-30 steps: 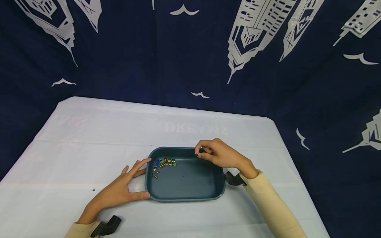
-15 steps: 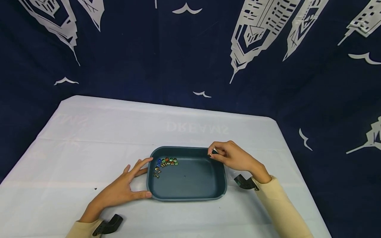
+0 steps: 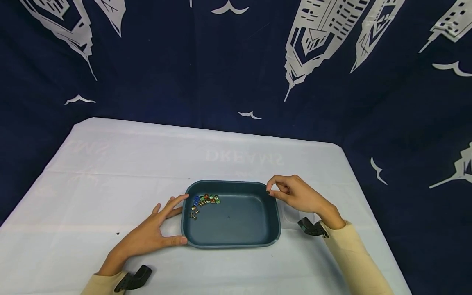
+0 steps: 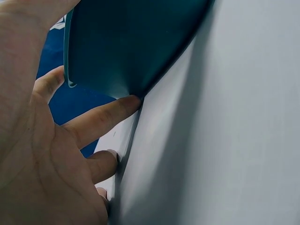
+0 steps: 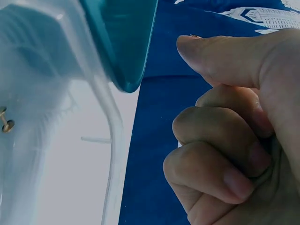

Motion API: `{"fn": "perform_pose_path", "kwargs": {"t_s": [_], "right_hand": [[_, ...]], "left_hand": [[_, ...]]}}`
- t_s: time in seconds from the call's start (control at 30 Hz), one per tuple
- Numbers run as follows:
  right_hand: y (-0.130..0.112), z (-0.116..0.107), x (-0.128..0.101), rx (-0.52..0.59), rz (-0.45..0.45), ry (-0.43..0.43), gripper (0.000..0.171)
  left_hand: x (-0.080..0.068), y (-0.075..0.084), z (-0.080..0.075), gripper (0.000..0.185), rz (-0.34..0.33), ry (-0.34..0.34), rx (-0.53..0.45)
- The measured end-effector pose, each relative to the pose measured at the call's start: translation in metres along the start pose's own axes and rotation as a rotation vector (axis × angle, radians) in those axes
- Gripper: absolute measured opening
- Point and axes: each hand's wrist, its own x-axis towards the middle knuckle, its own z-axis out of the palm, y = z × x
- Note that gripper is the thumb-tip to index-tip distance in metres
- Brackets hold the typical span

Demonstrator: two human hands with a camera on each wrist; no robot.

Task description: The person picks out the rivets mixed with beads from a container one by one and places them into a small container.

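A blue-green tray point(image 3: 236, 246) lies on the white cloth. Near its far left corner sit coloured glass marbles point(image 3: 212, 199) and several small brass-coloured studs point(image 3: 194, 215). My left hand point(image 3: 149, 235) is spread along the tray's left side, thumb and fingertips touching it; in the left wrist view, the fingers point(image 4: 103, 117) reach the tray's outer wall. Beyond the tray's right rim, my right hand point(image 3: 300, 196) pinches a tiny brass-coloured stud point(image 3: 269, 191) between thumb and forefinger. In the right wrist view only a sliver of that stud shows above the thumb, the other fingers curled.
A clear plastic container point(image 5: 108, 122) stands right of the tray, below my right hand, with a brass-coloured stud point(image 5: 6, 123) in it. A dark speck point(image 3: 118, 233) lies on the cloth at left. A navy printed cloth point(image 3: 184, 73) hangs behind the table.
My right hand has moved right, from above the tray to past its right rim, still pinching the stud. My left hand has stayed at the tray's left side.
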Motion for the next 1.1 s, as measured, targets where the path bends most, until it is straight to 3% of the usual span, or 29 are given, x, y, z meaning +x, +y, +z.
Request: {"fn": "perform_pose_path", "kwargs": {"t_s": [0.33, 1.1], "right_hand": [[0.008, -0.001, -0.014, -0.014, 0.045, 0.018, 0.01], [0.019, -0.003, -0.029, -0.037, 0.047, 0.065, 0.008]], "left_hand": [[0.001, 0.001, 0.002, 0.101, -0.011, -0.012, -0.012], [0.0, -0.001, 0.002, 0.106, -0.028, -0.003, 0.001]]}}
